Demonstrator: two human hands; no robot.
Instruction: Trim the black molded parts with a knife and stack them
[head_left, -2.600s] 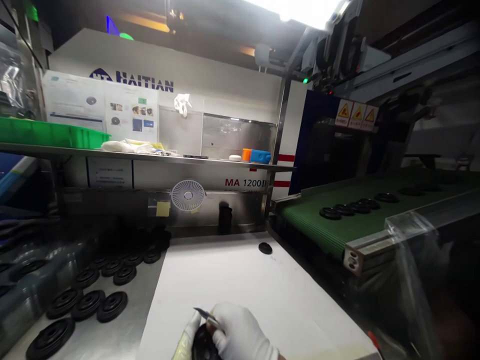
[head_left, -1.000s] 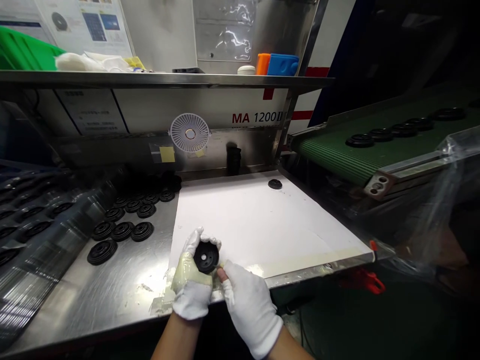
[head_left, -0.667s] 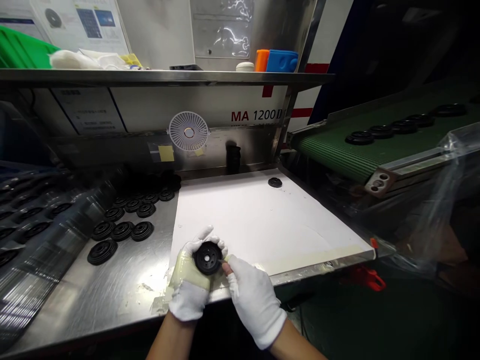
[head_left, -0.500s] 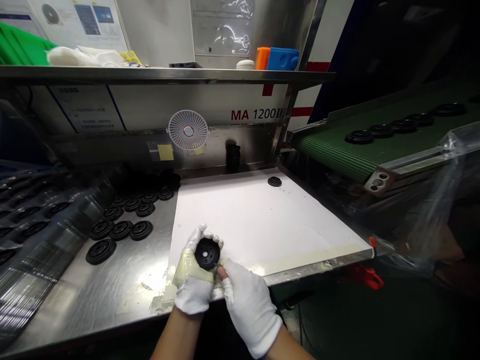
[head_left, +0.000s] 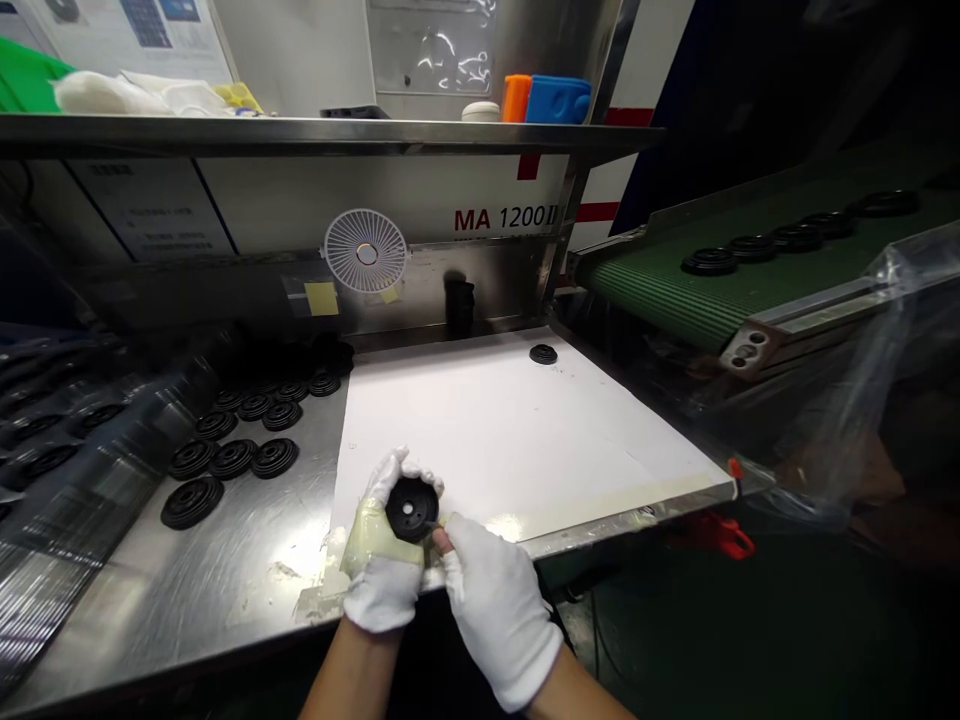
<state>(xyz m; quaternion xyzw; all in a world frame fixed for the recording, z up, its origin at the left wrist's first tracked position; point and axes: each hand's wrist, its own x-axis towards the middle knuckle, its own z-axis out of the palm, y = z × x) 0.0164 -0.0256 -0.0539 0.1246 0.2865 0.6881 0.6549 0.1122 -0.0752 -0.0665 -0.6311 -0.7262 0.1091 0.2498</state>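
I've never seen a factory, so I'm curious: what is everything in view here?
Rubber discs: more than ten, black, on the steel bench
Single disc: one, black, on the white sheet
Conveyor discs: at least five, black, on the conveyor belt
Desk fan: one, white, below the steel shelf
Blocks: two, orange and blue, on the shelf
Left hand: one, white-gloved, holding a black disc
Right hand: one, white-gloved, holding a small blade at the disc
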